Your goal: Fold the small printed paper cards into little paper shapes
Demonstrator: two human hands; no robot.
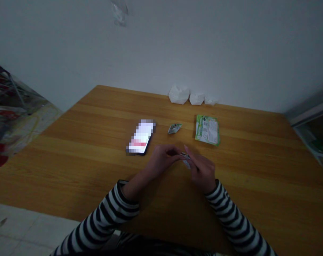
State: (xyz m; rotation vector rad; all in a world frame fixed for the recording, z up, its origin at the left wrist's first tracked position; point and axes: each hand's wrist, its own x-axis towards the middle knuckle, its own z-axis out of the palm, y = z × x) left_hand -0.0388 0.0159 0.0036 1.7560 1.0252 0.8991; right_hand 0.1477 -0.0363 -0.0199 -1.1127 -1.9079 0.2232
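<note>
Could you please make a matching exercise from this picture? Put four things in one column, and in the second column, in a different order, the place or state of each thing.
Things:
1. smartphone
2. foil sachet
3. green printed packet
4. small foil piece

Places or states:
A. pinched between the left hand and the right hand
B. flat on the table, right of the sachet
C. left of the sachet, with a bright screen
D. between the smartphone and the green packet

Right pairs: 1-C, 2-D, 3-B, 4-A
</note>
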